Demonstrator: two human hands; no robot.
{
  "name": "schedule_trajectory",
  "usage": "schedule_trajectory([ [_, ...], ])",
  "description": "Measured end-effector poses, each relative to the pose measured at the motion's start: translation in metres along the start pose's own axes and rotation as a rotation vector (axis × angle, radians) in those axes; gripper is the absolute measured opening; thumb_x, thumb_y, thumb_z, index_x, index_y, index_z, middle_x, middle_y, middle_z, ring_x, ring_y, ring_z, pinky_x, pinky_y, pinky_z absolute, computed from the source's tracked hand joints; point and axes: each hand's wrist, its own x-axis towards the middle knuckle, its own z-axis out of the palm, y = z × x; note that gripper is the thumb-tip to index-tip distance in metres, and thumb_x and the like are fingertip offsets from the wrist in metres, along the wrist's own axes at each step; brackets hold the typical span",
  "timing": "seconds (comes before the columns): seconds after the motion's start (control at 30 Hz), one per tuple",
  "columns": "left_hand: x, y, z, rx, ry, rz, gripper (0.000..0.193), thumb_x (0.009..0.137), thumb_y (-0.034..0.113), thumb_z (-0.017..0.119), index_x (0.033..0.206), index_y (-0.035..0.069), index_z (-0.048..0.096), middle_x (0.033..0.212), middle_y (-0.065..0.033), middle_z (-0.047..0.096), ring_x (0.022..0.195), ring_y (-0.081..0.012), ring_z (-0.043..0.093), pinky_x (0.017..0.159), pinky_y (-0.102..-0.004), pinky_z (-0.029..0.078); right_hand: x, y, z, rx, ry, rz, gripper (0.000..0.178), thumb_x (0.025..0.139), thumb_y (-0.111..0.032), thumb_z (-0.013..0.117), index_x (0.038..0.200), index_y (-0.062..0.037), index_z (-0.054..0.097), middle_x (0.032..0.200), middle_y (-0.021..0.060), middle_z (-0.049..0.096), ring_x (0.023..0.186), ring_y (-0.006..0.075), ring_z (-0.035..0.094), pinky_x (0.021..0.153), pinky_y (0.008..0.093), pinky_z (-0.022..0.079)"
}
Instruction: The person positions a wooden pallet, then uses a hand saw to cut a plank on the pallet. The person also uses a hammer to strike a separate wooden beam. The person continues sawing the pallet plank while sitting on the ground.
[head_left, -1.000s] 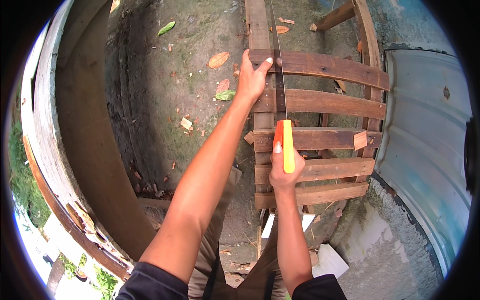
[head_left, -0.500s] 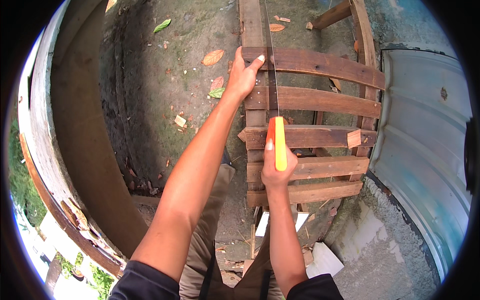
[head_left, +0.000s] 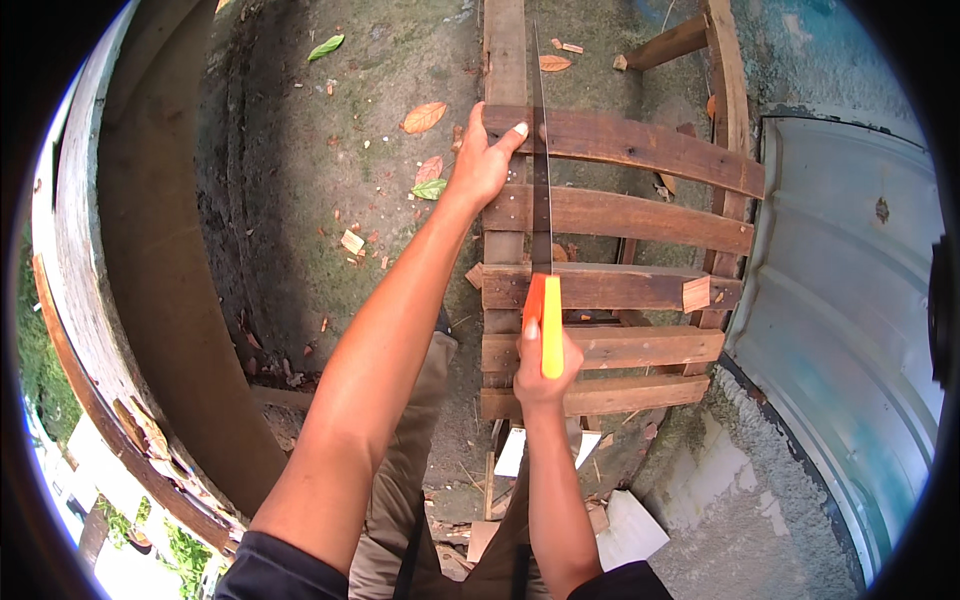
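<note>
Right hand (head_left: 547, 368) wraps the orange-yellow handle (head_left: 551, 320) of a saw (head_left: 542, 210) — blade points away, crosses over the far slat (head_left: 640, 145) just right of the left thumb. Left hand (head_left: 482, 168) clasps that slat's left end — fingers partly hidden. Wood offcut (head_left: 696, 293) sits on the middle slat (head_left: 610, 287).

L hand (head_left: 484, 168): pt. hid | R hand (head_left: 548, 368): pt. hid | rail (head_left: 505, 55): runs off top edge
</note>
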Motion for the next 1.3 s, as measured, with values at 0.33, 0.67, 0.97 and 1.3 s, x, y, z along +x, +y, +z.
schedule_trajectory([
  [0.33, 0.001, 0.001, 0.003, 0.003, -0.021, -0.022, 0.070, 0.099, 0.034, 0.068, 0.155, 0.003, 0.040, 0.144, -0.0176, 0.060, 0.135, -0.0267, 0.055, 0.114, -0.0380, 0.039, 0.071, -0.015, 0.025, 0.060, 0.013, 0.022, 0.024, 0.100, -0.011, 0.068, 0.080, 0.0029, 0.062, 0.060, 0.0015, 0.049, 0.058, 0.0072, 0.044, 0.052, 0.0295, 0.038],
  [0.67, 0.006, -0.004, -0.011, 0.250, 0.130, 0.013, 0.089, 0.100, 0.062, 0.055, 0.159, -0.001, 0.031, 0.161, -0.0285, 0.037, 0.149, -0.0437, 0.037, 0.124, -0.0515, 0.026, -0.014, 0.022, -0.116, -0.476, -0.005, -0.473, 0.027, 0.091, -0.017, 0.078, 0.082, 0.0013, 0.060, 0.068, 0.0125, 0.055, 0.060, 0.0312, 0.056, 0.061, 0.0417, 0.047],
  [0.97, 0.013, 0.074, 0.054, 1.235, -0.340, 0.656, 0.092, 0.090, 0.061, 0.071, 0.155, 0.004, 0.040, 0.154, -0.0230, 0.050, 0.143, -0.0339, 0.049, 0.119, -0.0580, 0.034, -0.059, 0.084, -0.191, -0.868, -0.114, -0.300, 0.039, 0.081, -0.031, 0.089, 0.097, -0.0030, 0.066, 0.093, 0.0098, 0.060, 0.091, 0.0318, 0.058, 0.086, 0.0468, 0.042],
  [1.3, -0.037, 0.122, 0.038, 0.812, -0.598, -0.055, 0.090, 0.077, 0.057, 0.080, 0.137, -0.007, 0.060, 0.127, -0.0294, 0.067, 0.119, -0.0363, 0.066, 0.103, -0.0440, 0.050, -0.058, 0.084, -0.207, -0.812, -0.250, -0.231, 0.056, 0.078, -0.027, 0.088, 0.123, -0.0050, 0.064, 0.124, 0.0125, 0.057, 0.125, 0.0345, 0.052, 0.109, 0.0539, 0.033],
])
